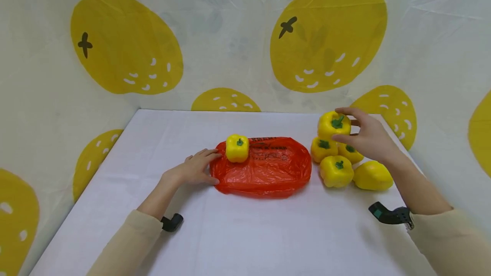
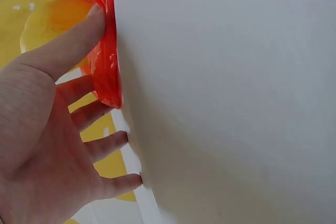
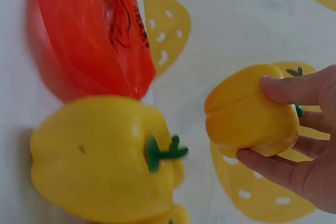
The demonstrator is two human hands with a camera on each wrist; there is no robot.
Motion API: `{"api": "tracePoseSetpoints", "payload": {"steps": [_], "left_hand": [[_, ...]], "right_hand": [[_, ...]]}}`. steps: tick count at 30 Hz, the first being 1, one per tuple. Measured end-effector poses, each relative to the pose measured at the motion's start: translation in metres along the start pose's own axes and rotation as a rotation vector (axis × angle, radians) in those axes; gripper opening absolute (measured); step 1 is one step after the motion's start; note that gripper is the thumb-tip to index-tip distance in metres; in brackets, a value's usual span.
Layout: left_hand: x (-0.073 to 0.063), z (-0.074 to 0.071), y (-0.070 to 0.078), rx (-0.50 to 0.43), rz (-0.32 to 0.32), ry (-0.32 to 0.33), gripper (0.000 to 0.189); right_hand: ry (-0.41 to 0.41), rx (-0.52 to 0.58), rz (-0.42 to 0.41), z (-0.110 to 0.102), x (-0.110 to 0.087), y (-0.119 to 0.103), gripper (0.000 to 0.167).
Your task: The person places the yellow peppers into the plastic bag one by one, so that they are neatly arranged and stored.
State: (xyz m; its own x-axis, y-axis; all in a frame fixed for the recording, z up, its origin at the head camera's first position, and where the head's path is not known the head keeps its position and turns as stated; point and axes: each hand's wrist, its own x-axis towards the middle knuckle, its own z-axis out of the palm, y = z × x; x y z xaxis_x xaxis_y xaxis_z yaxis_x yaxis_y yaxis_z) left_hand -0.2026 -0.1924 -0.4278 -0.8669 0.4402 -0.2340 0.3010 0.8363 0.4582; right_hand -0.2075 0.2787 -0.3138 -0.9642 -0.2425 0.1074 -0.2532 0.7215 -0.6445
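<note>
My right hand (image 1: 367,135) grips a yellow bell pepper (image 1: 329,126) with a green stem, thumb on one side and fingers on the other. In the right wrist view the held pepper (image 3: 247,111) is off the table. Below it sit several more yellow bell peppers, one nearest the front (image 1: 336,173). A red plastic bag (image 1: 268,173) lies flat at the middle of the table, with another yellow bell pepper (image 1: 237,150) on its left part. At the bag's left edge my left hand (image 1: 197,167) rests with fingers spread, its thumb (image 2: 79,38) touching the red plastic.
The table (image 1: 245,233) has a white cover. A yellow pepper lying on its side (image 1: 373,176) is at the right of the group. Behind the table hangs a pale curtain (image 1: 226,24) printed with yellow fruit. Each wrist carries a black camera mount (image 1: 391,215).
</note>
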Motion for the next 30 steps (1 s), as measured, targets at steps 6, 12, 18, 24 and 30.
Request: {"api": "tracePoseSetpoints", "payload": {"steps": [6,12,18,24,30], "left_hand": [[0.005,0.002,0.003,-0.015,-0.045,0.03,0.084],[0.009,0.003,0.006,-0.034,-0.068,0.049,0.081],[0.009,0.006,0.006,-0.061,-0.073,0.063,0.081],[0.008,0.008,0.005,-0.108,-0.071,0.081,0.083],[0.006,0.009,0.003,-0.131,-0.077,0.088,0.083]], "right_hand": [[-0.04,0.045,-0.079,0.025,0.002,-0.016,0.071],[-0.097,0.108,-0.078,0.049,0.003,-0.031,0.069],[-0.13,0.153,-0.116,0.075,0.004,-0.041,0.069],[-0.157,0.151,-0.137,0.103,0.005,-0.048,0.067],[-0.185,0.151,-0.143,0.129,0.003,-0.059,0.069]]}}
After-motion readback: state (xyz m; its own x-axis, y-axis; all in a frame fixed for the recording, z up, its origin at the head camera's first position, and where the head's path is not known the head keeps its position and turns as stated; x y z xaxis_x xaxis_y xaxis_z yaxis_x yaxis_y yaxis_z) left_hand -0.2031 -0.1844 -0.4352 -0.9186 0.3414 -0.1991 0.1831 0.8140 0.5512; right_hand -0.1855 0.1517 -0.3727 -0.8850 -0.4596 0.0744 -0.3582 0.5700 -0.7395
